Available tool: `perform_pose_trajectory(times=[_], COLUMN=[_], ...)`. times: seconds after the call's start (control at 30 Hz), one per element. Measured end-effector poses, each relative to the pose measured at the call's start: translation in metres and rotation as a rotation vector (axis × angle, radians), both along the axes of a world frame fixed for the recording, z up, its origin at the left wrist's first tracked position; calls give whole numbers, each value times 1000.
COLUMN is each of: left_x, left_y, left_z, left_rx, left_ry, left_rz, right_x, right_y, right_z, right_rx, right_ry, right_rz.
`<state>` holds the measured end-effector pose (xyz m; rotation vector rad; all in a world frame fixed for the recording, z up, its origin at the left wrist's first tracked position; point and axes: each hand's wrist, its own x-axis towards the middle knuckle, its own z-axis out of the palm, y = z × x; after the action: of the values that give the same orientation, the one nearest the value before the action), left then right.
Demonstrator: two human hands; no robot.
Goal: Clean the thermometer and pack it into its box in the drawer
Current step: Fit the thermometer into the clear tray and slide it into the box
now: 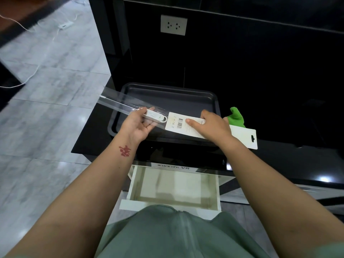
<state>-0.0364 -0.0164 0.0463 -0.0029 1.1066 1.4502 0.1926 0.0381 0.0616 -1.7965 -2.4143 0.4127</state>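
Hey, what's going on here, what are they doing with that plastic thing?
A person holds a clear plastic case with a white thermometer in it in the left hand. The right hand presses on its white card insert. This happens above a dark tray. The white drawer below stands open, and a green cloth lies to the right.

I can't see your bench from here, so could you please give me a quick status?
Left hand holds thermometer in clear sleeve. Right hand grips white card insert. Drawer open below, nothing in the way.
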Motion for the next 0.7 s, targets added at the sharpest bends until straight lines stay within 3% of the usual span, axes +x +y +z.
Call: perform_pose_trajectory(times=[0.27,0.7], left_x=[13,55], left_y=[-2,-15], left_z=[-3,-5], left_rx=[29,39], left_ry=[-63,-91], left_rz=[-6,-154], right_x=[-8,-31], right_y=[-1,1], right_z=[-2,0], right_rx=[78,-57], right_ry=[-6,20], right_rz=[-33,-15])
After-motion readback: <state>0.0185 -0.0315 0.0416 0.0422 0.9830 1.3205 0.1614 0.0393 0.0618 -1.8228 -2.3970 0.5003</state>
